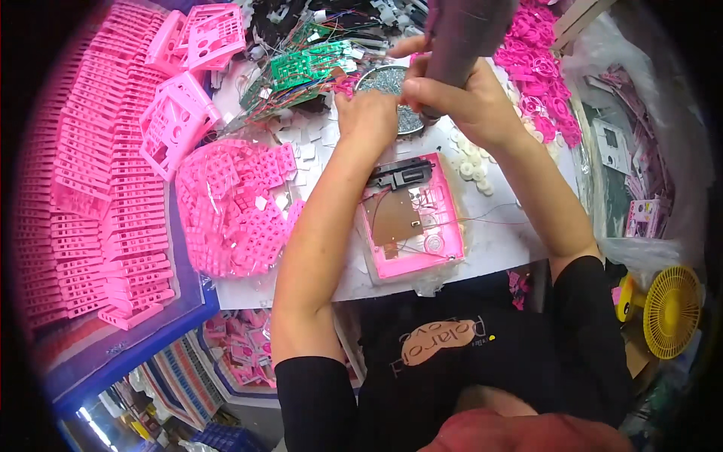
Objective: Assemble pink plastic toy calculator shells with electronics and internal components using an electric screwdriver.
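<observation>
My right hand (pixel 471 105) is wrapped round a thick dark electric screwdriver (pixel 459 45), whose body rises toward the top edge. Its lower end is over the right side of a round dish of small grey metal screws (pixel 388 79). At the dish's left rim my left hand (pixel 367 117) is closed with its fingers bent; anything in them is hidden. Below the hands, a pink plastic case (pixel 414 264) lies hollow side up, holding a brown board (pixel 401 218), a black plastic part (pixel 401 175) and thin wires. Neither hand touches it.
Pink frames (pixel 83 181) are stacked at left, beside a clear bag of pink key parts (pixel 233 203). Green circuit boards (pixel 309 68) with wires lie behind. White discs (pixel 473 162) and magenta parts (pixel 535 60) sit at right; a yellow fan (pixel 672 313) stands lower right.
</observation>
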Demonstrator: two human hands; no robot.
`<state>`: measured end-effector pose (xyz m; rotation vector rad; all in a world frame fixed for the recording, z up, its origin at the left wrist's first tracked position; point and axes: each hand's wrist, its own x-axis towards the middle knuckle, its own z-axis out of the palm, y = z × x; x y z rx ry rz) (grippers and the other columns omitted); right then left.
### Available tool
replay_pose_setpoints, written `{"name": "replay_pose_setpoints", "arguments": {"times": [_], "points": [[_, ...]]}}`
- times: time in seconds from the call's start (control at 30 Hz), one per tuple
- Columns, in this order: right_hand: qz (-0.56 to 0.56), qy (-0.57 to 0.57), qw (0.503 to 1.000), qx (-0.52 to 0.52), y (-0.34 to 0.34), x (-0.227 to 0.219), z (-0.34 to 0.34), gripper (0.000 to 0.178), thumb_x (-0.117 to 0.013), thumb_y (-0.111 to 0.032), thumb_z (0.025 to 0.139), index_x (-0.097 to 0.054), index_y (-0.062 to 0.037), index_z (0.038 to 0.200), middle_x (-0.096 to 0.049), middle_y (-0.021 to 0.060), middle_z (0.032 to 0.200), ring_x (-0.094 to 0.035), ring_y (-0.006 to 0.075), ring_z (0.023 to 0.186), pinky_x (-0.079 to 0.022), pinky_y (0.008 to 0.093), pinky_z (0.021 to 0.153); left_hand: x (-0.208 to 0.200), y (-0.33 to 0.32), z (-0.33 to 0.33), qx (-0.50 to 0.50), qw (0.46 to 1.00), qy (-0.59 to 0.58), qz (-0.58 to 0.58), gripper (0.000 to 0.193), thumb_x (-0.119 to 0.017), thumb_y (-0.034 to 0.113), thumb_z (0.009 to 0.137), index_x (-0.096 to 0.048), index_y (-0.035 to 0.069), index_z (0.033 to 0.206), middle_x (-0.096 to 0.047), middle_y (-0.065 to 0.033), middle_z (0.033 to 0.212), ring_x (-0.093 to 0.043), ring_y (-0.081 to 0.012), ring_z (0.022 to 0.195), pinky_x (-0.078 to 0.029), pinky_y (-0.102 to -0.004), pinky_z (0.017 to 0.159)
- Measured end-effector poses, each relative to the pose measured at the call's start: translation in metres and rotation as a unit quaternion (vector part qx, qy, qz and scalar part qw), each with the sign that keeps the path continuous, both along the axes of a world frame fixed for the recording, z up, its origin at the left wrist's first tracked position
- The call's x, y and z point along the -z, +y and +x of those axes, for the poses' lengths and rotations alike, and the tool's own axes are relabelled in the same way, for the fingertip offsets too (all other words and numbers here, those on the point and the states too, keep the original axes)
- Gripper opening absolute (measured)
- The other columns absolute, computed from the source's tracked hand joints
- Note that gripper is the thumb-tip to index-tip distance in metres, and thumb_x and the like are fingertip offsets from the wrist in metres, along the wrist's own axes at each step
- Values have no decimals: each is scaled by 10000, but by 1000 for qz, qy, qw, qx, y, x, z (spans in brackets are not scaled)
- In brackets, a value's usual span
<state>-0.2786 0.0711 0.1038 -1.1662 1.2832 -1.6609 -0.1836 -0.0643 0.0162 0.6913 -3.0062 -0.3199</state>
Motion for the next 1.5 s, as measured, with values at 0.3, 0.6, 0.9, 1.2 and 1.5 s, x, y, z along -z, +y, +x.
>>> {"name": "replay_pose_setpoints", "arguments": {"times": [0.3, 0.6, 0.9, 1.2, 1.5], "points": [[25, 5, 998, 51, 31, 4, -11, 421, -739, -136, 895, -566, -55, 1271, -625, 2, 866, -575, 63, 721, -442, 231, 595, 35, -6, -18, 16, 989, 134, -57, 284, -558, 285, 856, -738, 79, 779, -726, -132, 856, -690, -296, 828, -404, -537, 848], [-9, -36, 995, 88, 30, -5, -7, 415, -696, -121, 902, -549, -35, 1281, -674, 43, 794, -579, 73, 628, -423, 230, 533, 5, -1, 7, -31, 975, 220, 1, 146, -662, 197, 830, -724, 73, 784, -714, -129, 836, -682, -330, 775, -443, -507, 761], [-207, -101, 973, -11, 75, 7, 44, 383, -661, 9, 848, -530, -21, 1206, -590, 65, 835, -582, 115, 672, -450, 263, 569, -39, 107, 104, 63, 900, 338, 270, 105, -706, 78, 860, -708, 43, 959, -715, -115, 927, -674, -295, 853, -487, -389, 768], [-153, -112, 982, -19, 71, 3, 50, 326, -671, -31, 862, -530, -26, 1155, -566, 51, 806, -557, 105, 660, -458, 267, 588, -20, 112, 108, 52, 876, 418, 237, 156, -763, 39, 802, -710, 57, 947, -706, -82, 877, -640, -269, 759, -458, -362, 714], [-100, 2, 991, 84, 34, 26, 30, 271, -628, 9, 893, -513, -14, 1138, -571, 71, 768, -588, 133, 611, -475, 279, 532, -6, 92, 104, -8, 960, 278, -3, 187, -782, 183, 809, -719, 134, 979, -714, 27, 1012, -586, -207, 990, -269, -438, 964]]}}
